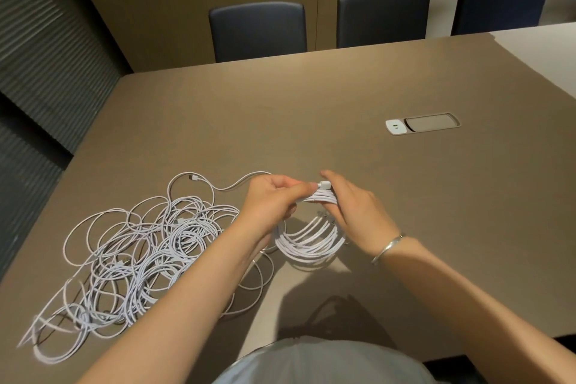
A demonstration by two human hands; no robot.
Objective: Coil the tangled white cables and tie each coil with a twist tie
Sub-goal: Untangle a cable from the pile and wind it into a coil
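The person held one white coil (308, 240) up over the brown table (311, 109), right in front of them. The coil was a round ring made of many loops. It hung down from the two hands, so its top was in the fingers and its bottom was near the table. The open hole of the ring faced the person. At the top, the loops were bunched into a short bundle that ran from left to right between the hands.

The left hand (271, 196) had its fingers curled around the left end of that bundle. The right hand (349, 199) had its fingers curled over the right end. A small white plug (325, 184) stuck out on top of the bundle, pinched between the left thumb and the right fingers. It lay flat, with its long side running left to right.

A silver bracelet (388, 248) sat on the right wrist.

To the left lay a big messy pile of white cables (131, 252) on the table, near the left arm. One cable from the pile ran up toward the left hand. Another plug (194, 178) lay at the far side of the pile, pointing to the left.

Far off to the right, a white socket plate (395, 127) was set into the table. Three dark chairs (258, 29) stood on the far side.

I could not tell if a twist tie was there.
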